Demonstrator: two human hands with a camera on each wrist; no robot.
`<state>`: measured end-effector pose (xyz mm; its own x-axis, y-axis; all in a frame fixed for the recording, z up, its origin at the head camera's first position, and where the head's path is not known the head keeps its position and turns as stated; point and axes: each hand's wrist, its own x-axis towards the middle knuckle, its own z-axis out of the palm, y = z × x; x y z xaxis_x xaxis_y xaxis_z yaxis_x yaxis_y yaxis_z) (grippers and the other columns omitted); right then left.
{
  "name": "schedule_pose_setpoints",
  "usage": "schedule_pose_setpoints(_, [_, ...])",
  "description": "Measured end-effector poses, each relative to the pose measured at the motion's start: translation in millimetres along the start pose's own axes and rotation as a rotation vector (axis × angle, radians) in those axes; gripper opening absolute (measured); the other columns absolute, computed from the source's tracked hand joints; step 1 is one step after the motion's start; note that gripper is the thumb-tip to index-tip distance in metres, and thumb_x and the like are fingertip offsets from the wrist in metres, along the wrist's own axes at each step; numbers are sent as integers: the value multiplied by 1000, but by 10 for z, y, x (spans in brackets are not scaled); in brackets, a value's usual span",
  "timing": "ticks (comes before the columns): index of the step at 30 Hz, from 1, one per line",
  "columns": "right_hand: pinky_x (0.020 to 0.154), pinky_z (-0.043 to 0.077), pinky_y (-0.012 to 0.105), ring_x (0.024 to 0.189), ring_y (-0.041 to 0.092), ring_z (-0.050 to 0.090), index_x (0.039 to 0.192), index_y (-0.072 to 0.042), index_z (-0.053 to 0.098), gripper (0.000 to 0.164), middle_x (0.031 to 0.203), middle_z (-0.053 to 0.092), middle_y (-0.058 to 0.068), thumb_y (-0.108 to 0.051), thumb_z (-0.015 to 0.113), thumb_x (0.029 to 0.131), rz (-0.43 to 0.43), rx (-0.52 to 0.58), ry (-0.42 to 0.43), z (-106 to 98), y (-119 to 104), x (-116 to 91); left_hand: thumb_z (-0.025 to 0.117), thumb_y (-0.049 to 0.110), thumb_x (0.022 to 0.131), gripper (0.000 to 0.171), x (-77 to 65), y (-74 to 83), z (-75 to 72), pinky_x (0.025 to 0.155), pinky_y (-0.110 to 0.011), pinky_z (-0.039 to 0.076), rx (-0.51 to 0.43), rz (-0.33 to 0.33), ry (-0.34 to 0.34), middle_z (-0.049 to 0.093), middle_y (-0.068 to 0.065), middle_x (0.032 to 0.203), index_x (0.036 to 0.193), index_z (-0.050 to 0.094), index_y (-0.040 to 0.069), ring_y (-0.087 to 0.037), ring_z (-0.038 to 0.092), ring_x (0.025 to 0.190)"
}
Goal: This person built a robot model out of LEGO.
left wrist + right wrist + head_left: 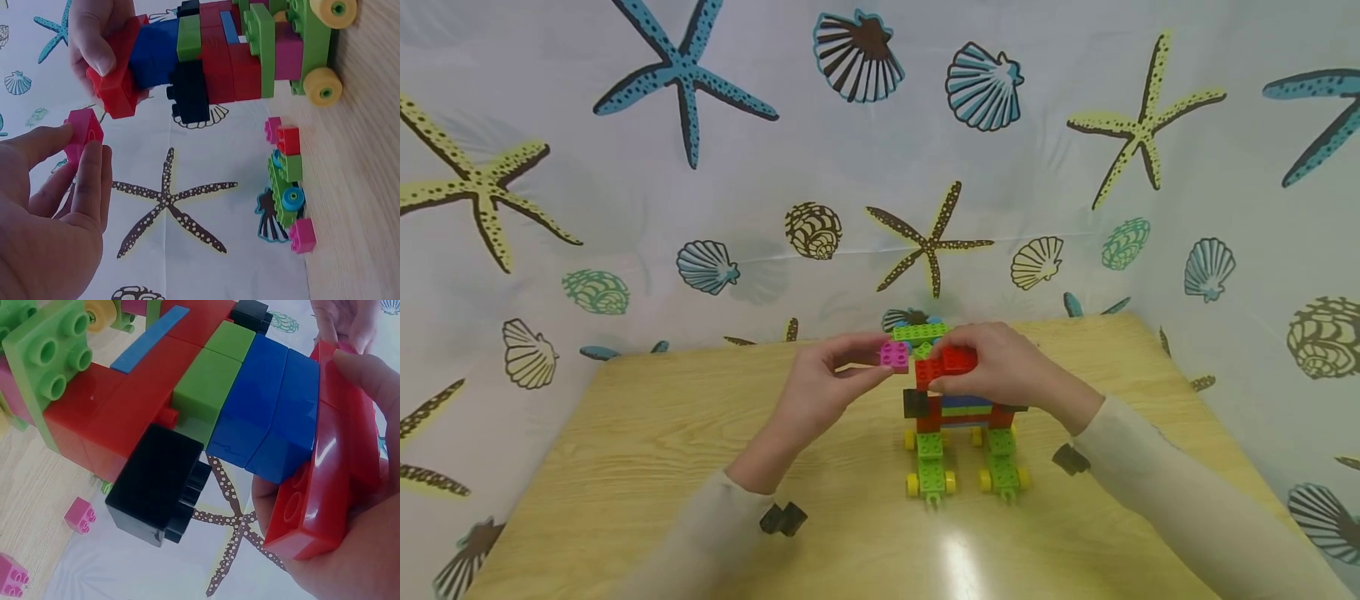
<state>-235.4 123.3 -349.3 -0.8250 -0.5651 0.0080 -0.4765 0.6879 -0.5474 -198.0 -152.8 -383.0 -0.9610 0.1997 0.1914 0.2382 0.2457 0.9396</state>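
Observation:
My left hand point(820, 379) pinches a pink brick point(894, 356) between thumb and fingertips, just left of a tall toy-brick figure and apart from it. The right hand point(1000, 367) grips the red bricks point(331, 450) at the figure's top, thumb on one side and fingers round the other. Below the red bricks come blue bricks point(269, 403), a green layer point(209, 381) and red bricks. A black brick point(156, 481) sticks out from the side. At the bottom, green wheeled bases point(931, 475) with yellow wheels stand on the table.
Behind the figure lies a green wheeled base point(284, 190) with blue wheels, with loose-looking pink point(302, 235) and red bricks point(289, 140) beside or on it. The wooden table point(700, 442) ends at a cloth wall point(760, 192) printed with starfish and shells.

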Motion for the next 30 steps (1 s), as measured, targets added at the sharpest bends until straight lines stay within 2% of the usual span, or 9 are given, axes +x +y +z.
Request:
schedule_pose_setpoints(6, [92,62,43,109,25,67,130,-20,79,41,121,79,2,-46,84,99,-5,-3,13,2,14,9,88,17,99,38,10,74,140,101,-30,67,-11,-15,13,81,-10,131,136,79,11,-26,77,122])
schedule_pose_setpoints(12, [92,63,42,110,25,66,131,-20,79,43,122,78,2,-47,84,98,2,0,13,4,17,2,87,16,99,36,18,95,220,100,-32,68,3,-28,-11,82,-9,129,134,80,12,-25,78,122])
schedule_pose_setpoints(24, [93,62,44,110,24,66,130,-21,79,42,121,78,1,-47,83,98,-11,-28,20,1,8,-11,86,12,99,32,33,137,212,99,-35,69,56,-64,-42,79,-10,134,131,81,10,-29,79,122])
schedule_pose_setpoints(30, [94,62,44,112,25,65,131,-21,79,43,125,78,3,-48,83,98,-5,-30,18,9,18,-12,87,10,98,32,54,156,201,98,-37,69,114,-36,-60,78,-11,132,129,81,8,-28,79,120])
